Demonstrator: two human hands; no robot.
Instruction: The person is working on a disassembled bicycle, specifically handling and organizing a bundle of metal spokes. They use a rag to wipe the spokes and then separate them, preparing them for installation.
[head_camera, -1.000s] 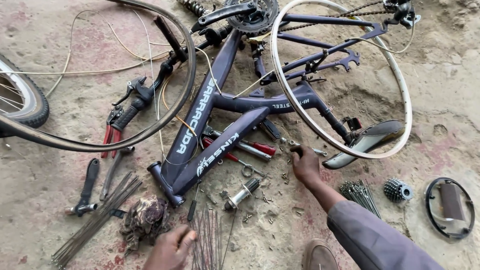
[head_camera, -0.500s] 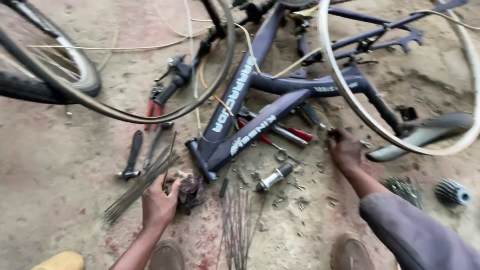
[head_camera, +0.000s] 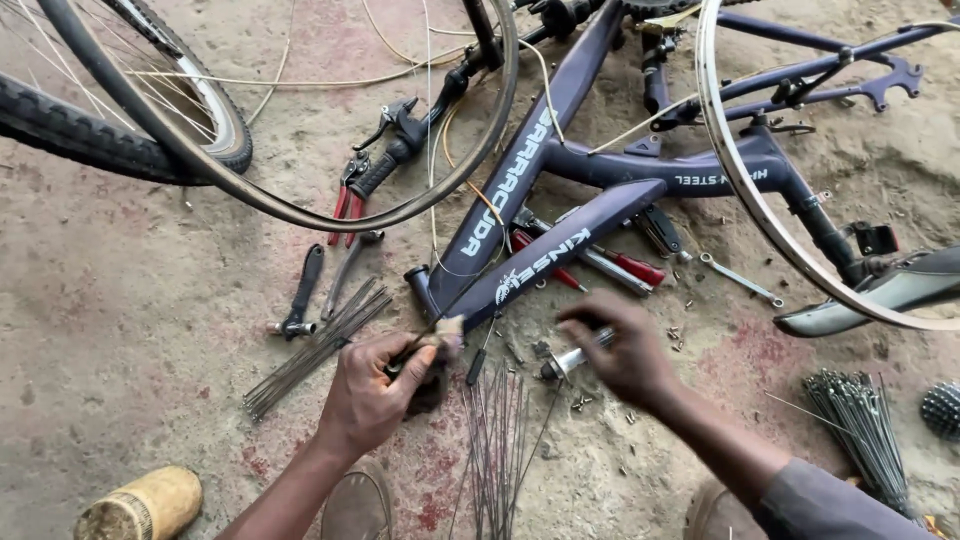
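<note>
Two hands (head_camera: 375, 395) (head_camera: 620, 355), one rag (head_camera: 432, 375), one hub (head_camera: 572, 360).

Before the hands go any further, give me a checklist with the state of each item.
1. Left hand has a firm hold on the dark rag-like bundle: ok, fingers closed around it.
2. Right hand has the metal hub axle in its grip: cannot tell, the hand is blurred and covers one end.
3. Loose spokes lie within reach between the hands: ok.
4. Small nuts stay gathered: not ok, scattered over the ground.
5. Bicycle frame lies flat, clear of the hands: ok.
6. Open-ended wrench is in view: ok, beside the frame.
</note>
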